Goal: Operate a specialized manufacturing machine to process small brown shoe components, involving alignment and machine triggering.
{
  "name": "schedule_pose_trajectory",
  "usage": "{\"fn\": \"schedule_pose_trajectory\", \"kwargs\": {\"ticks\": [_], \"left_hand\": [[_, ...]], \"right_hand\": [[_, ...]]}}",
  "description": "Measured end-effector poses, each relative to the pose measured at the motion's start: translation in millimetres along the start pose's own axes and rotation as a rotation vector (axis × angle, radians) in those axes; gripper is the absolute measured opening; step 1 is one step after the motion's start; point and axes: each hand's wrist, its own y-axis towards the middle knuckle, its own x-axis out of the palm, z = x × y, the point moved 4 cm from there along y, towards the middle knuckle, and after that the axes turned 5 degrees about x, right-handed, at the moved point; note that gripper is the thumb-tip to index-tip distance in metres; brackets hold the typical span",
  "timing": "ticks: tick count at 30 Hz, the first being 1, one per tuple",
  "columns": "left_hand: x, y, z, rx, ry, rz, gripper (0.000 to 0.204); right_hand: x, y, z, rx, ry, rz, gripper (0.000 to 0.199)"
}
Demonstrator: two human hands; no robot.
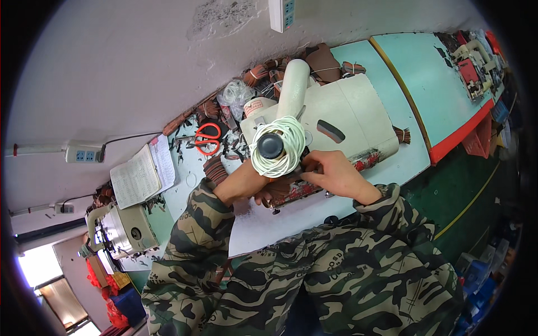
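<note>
In front of me stands a cream sewing machine [358,106] with a thick curved arm [295,84]. A bundle of white elastic loops [291,137] hangs around the black round knob [270,145] at the arm's near end. My left hand [246,183] reaches under the bundle, which hides much of it. Its visible fingers are curled by the machine's front edge, around something I cannot make out. My right hand [339,176] is just right of the bundle. Its thumb and fingers are pinched together, and what they hold is too small to name.
Red-handled scissors [208,139] lie among dark scraps on the left. Beyond are a clear plastic bag [235,95] and tied brown-grey bundles [256,74]. A small brown-grey strip [330,132] rests on the machine. Paper sheets [137,176] and another machine [129,231] are farther left.
</note>
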Motion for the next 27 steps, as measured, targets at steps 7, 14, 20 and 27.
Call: {"fn": "schedule_pose_trajectory", "kwargs": {"ticks": [7,14,20,27], "left_hand": [[5,-6,-9,0.066,-0.123,0.056,0.027],[5,-1,-6,0.064,-0.096,-0.165,0.025],[10,4,-24,0.167,-0.209,0.170,0.024],[6,-7,-20,0.108,-0.181,0.034,0.028]], "right_hand": [[-19,-10,1,0.083,0.035,-0.156,0.014],[-8,0,-1,-0.200,-0.249,-0.007,0.017],[-15,-6,0,-0.114,-0.092,-0.178,0.017],[-17,-5,-3,-0.067,-0.124,-0.077,0.017]]}}
